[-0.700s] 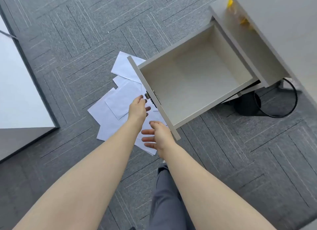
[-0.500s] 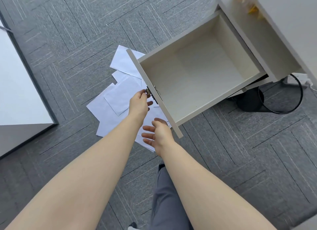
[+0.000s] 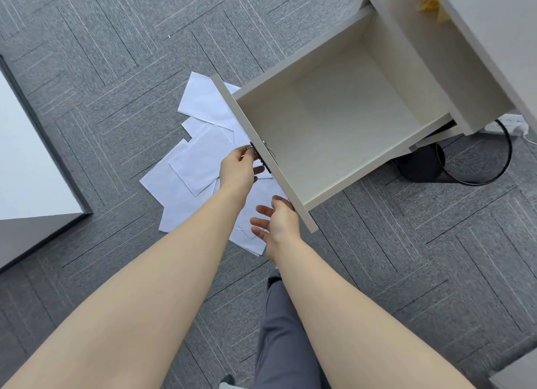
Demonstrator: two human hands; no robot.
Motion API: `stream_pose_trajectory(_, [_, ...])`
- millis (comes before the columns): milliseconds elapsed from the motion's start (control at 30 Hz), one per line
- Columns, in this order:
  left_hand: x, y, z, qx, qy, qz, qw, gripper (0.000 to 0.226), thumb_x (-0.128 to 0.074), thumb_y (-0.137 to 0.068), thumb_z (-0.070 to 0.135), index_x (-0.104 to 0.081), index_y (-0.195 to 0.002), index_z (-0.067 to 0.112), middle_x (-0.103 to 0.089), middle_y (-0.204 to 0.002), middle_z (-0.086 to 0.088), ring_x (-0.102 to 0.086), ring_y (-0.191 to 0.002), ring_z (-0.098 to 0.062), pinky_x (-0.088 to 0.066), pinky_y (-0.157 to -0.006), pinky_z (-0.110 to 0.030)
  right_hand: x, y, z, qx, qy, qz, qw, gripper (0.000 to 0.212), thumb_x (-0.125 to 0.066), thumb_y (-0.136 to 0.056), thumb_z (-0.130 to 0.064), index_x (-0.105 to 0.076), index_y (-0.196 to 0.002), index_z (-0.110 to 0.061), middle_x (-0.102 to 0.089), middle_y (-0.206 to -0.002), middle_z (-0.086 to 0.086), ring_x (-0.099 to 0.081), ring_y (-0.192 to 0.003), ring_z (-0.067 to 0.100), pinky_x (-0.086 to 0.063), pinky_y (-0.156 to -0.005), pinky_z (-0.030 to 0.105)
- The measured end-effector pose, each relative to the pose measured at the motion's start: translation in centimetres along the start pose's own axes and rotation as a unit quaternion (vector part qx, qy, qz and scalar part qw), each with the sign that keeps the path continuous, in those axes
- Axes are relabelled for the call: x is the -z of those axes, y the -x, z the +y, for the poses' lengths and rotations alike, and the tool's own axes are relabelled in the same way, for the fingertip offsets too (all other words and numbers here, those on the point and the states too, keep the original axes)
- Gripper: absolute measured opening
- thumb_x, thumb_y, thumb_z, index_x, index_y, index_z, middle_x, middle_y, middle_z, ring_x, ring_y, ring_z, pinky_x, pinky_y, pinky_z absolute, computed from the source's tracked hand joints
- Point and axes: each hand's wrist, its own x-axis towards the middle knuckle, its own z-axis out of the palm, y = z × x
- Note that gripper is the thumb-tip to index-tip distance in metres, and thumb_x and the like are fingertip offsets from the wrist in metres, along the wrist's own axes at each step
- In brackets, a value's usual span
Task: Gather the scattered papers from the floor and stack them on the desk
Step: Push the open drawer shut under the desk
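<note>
Left grip (image 3: pixel 236 168) apparently pinches the drawer (image 3: pixel 328 133) lock, papers (image 3: pixel 197 162) beneath.

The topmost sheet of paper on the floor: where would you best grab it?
Probably at the topmost sheet's free left corner, coming from the left. It lies flat on the other papers, its right side hidden beneath the left hand and open drawer.

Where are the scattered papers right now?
In the head view the papers lie on the grey carpet left of centre, partly under the open drawer front, beneath both hands.
</note>
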Motion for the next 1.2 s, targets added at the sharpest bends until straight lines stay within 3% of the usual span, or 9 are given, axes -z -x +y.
stream_pose_trajectory(200, [-2.0, -0.5, 1.1, 0.002, -0.018, -0.015, 1.0, 0.027, -0.045, -0.099, 0.028, -0.061, -0.119, 0.018, -0.072, -0.111, 0.004, -0.073, -0.086, -0.016, -0.053, -0.089, -0.04, 0.8, -0.8, -2.2, 0.006, -0.03, 0.027, 0.999, 0.027, -0.036, -0.102, -0.027, -0.054, -0.117, -0.015, -0.065, -0.1, 0.006, -0.061, -0.07, 0.022, -0.049, -0.06, 0.031])
stream_pose_trajectory(567, [-7.5, -1.6, 2.9, -0.03, -0.061, -0.036, 0.997, 0.029, -0.047, -0.096, 0.03, -0.061, -0.121, 0.024, -0.069, -0.117, 0.006, -0.075, -0.078, -0.013, -0.055, -0.086, -0.043, 3.7, -2.4, -7.4, 0.02, -0.073, 0.034, 0.997, 0.026, -0.036, -0.102, -0.03, -0.054, -0.111, -0.014, -0.067, -0.095, 0.006, -0.062, -0.073, 0.023, -0.046, -0.058, 0.03])
stream_pose_trajectory(700, [-9.6, -2.1, 3.8, -0.039, -0.064, -0.045, 0.996, 0.021, -0.049, -0.096, 0.029, -0.059, -0.114, 0.029, -0.069, -0.116, 0.007, -0.075, -0.075, -0.012, -0.055, -0.09, -0.04, 4.7, -3.0, -9.4, 0.026, -0.08, 0.034, 0.996, 0.026, -0.035, -0.102, -0.03, -0.053, -0.11, -0.014, -0.066, -0.092, 0.005, -0.062, -0.074, 0.023, -0.046, -0.058, 0.03])
stream_pose_trajectory(867, [-12.4, -2.8, 4.5, -0.047, -0.061, -0.045, 0.996, 0.029, -0.05, -0.095, 0.029, -0.058, -0.123, 0.028, -0.068, -0.12, 0.004, -0.075, -0.075, -0.013, -0.054, -0.088, -0.04, 6.0, -3.7, -11.9, 0.031, -0.084, 0.034, 0.995, 0.024, -0.034, -0.102, -0.029, -0.05, -0.111, -0.013, -0.066, -0.091, 0.006, -0.061, -0.073, 0.024, -0.045, -0.059, 0.03])
stream_pose_trajectory(1067, [-15.7, -3.2, 5.8, -0.063, -0.064, -0.05, 0.995, 0.023, -0.048, -0.094, 0.023, -0.054, -0.109, 0.04, -0.068, -0.106, 0.008, -0.075, -0.076, -0.017, -0.052, -0.094, -0.045, 7.7, -4.7, -14.9, 0.041, -0.09, 0.033, 0.995, 0.021, -0.035, -0.102, -0.029, -0.051, -0.098, -0.015, -0.064, -0.086, 0.005, -0.059, -0.067, 0.022, -0.045, -0.059, 0.03])
stream_pose_trajectory(1200, [-18.2, -3.4, 6.4, -0.066, -0.068, -0.057, 0.994, 0.053, -0.042, -0.093, 0.012, -0.042, -0.141, 0.032, -0.067, -0.119, 0.006, -0.074, -0.075, -0.017, -0.053, -0.093, -0.04, 9.1, -5.5, -16.8, 0.054, -0.099, 0.034, 0.993, 0.023, -0.036, -0.101, -0.028, -0.053, -0.092, -0.015, -0.064, -0.088, 0.006, -0.057, -0.065, 0.022, -0.043, -0.056, 0.031])
